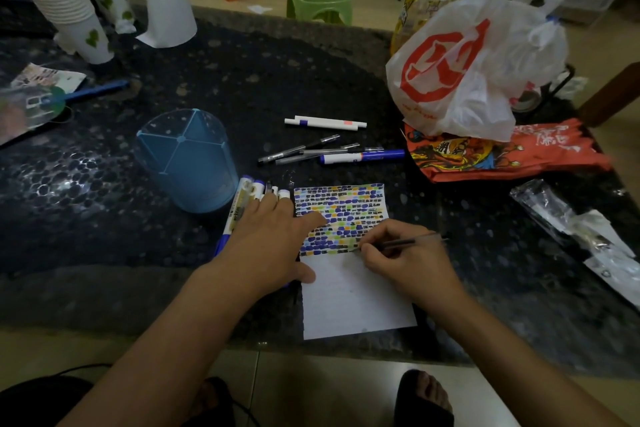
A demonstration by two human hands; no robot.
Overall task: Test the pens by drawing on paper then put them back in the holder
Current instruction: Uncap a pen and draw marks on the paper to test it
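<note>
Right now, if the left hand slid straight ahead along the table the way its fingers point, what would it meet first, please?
The left hand lies flat, fingers pointing away and slightly right over the blue-capped markers. Beyond their caps, it would probably meet the loose black pens first; the blue holder sits left of that line.

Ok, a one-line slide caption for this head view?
Right hand tests a black pen on the paper while the left hand rests on markers beside the empty holder.
</note>
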